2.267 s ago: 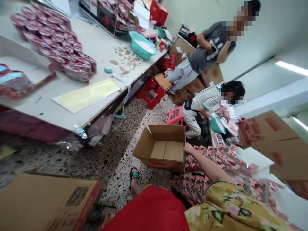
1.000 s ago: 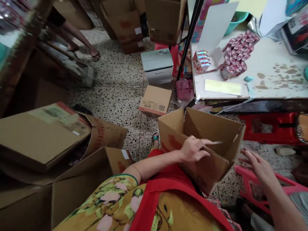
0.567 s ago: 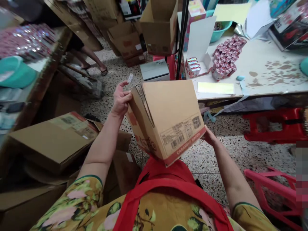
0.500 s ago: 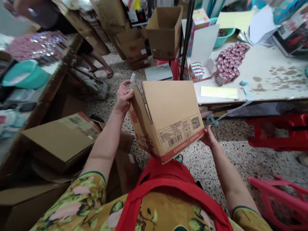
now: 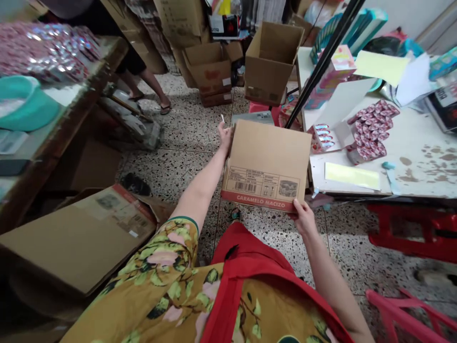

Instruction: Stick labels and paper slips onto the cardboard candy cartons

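Observation:
I hold a brown cardboard box [image 5: 267, 162] up in front of me with both hands, its labelled side with a red strip toward me. My left hand [image 5: 225, 136] grips its far left edge, fingers closed, and a small white scrap sticks up from the fingers. My right hand [image 5: 303, 216] clasps the near right bottom corner. The box hangs above the speckled floor [image 5: 178, 143], over my red apron [image 5: 250, 267].
A stained white table [image 5: 417, 171] on the right carries pink-red candy packs [image 5: 369, 133], a yellow sheet [image 5: 352, 176] and a white carton. Open cardboard boxes [image 5: 271, 59] stand ahead. A flat carton [image 5: 78, 238] lies at left. Another person's legs [image 5: 150, 90] stand at the back left. Red stools sit at right.
The box was lifted off the floor, turned over and raised. It now faces me squarely and sits further forward and right; my left arm has stretched out along it.

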Demonstrator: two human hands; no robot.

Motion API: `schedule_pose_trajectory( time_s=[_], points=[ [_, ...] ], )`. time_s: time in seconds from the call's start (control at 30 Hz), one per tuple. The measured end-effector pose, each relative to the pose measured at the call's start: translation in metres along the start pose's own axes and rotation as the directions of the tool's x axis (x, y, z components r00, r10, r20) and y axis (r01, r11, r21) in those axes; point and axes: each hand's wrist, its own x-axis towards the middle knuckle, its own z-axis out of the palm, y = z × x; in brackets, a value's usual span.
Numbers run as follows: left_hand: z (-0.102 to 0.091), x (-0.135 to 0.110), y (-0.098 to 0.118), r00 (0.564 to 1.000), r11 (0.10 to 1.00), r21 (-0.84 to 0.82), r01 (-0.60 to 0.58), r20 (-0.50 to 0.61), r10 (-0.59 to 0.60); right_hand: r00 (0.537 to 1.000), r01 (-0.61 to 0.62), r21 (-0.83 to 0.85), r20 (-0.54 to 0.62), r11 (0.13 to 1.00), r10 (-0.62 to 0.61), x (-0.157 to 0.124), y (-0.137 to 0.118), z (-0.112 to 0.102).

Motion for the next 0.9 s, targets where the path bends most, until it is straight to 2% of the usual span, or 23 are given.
schedule_pose_trajectory(
  time_s=[0.1, 0.2, 0.23, 0.3, 0.37, 0.4, 0.47, 0.5, 0.53, 0.57, 0.63, 0.67, 0.7, 0.73, 0.83, 0.9],
  points=[
    [0.004, 0.019, -0.018, 0.992, 0.996, 0.048, 0.073, -0.103, -0.068, 0.998, -0.057, -0.028, -0.039, 0.998, 0.056, 0.022, 0.004, 0.036],
    [-0.010, 0.026, -0.018, 0.973, 0.987, -0.012, 0.159, -0.167, -0.159, 0.994, -0.099, -0.131, -0.069, 0.986, 0.090, 0.036, 0.003, 0.047],
    [-0.018, 0.026, -0.012, 0.971, 0.983, -0.049, 0.179, -0.151, -0.185, 0.993, -0.103, -0.192, -0.077, 0.976, 0.090, 0.038, 0.002, 0.046],
    [-0.035, 0.024, 0.004, 0.971, 0.968, -0.099, 0.232, -0.042, -0.237, 0.996, -0.060, -0.335, -0.084, 0.940, 0.034, 0.038, -0.003, 0.041],
    [-0.050, 0.018, 0.024, 0.952, 0.950, -0.099, 0.295, 0.111, -0.284, 0.982, 0.085, -0.522, -0.100, 0.849, -0.160, 0.035, -0.012, 0.040],
    [-0.056, 0.013, 0.033, 0.936, 0.944, -0.079, 0.320, 0.179, -0.303, 0.945, 0.179, -0.619, -0.109, 0.765, -0.309, 0.032, -0.019, 0.042],
    [-0.062, 0.002, 0.049, 0.901, 0.940, -0.001, 0.340, 0.285, -0.325, 0.811, 0.324, -0.756, -0.087, 0.568, -0.579, 0.026, -0.036, 0.058],
    [-0.063, -0.004, 0.054, 0.886, 0.942, 0.052, 0.331, 0.327, -0.330, 0.758, 0.376, -0.775, -0.058, 0.508, -0.649, 0.024, -0.045, 0.071],
    [-0.062, -0.011, 0.058, 0.869, 0.943, 0.110, 0.313, 0.366, -0.331, 0.742, 0.425, -0.758, -0.022, 0.495, -0.670, 0.023, -0.053, 0.087],
    [-0.061, -0.017, 0.060, 0.855, 0.944, 0.166, 0.285, 0.402, -0.329, 0.765, 0.470, -0.708, 0.029, 0.527, -0.643, 0.024, -0.060, 0.104],
    [-0.054, -0.029, 0.061, 0.833, 0.941, 0.262, 0.216, 0.453, -0.317, 0.847, 0.494, -0.579, 0.153, 0.649, -0.509, 0.031, -0.067, 0.140],
    [-0.051, -0.034, 0.060, 0.829, 0.934, 0.304, 0.188, 0.461, -0.317, 0.856, 0.504, -0.543, 0.210, 0.672, -0.472, 0.038, -0.067, 0.155],
    [-0.048, -0.038, 0.059, 0.827, 0.923, 0.346, 0.169, 0.459, -0.324, 0.839, 0.536, -0.537, 0.257, 0.652, -0.479, 0.044, -0.065, 0.166],
    [-0.045, -0.041, 0.057, 0.829, 0.910, 0.385, 0.155, 0.450, -0.332, 0.809, 0.579, -0.559, 0.299, 0.594, -0.507, 0.052, -0.061, 0.175],
    [-0.039, -0.047, 0.051, 0.829, 0.870, 0.480, 0.109, 0.440, -0.346, 0.676, 0.677, -0.676, 0.412, 0.293, -0.611, 0.070, -0.044, 0.184],
    [-0.037, -0.046, 0.046, 0.829, 0.839, 0.541, 0.055, 0.444, -0.340, 0.629, 0.685, -0.715, 0.480, 0.143, -0.611, 0.077, -0.033, 0.183]
  ],
)
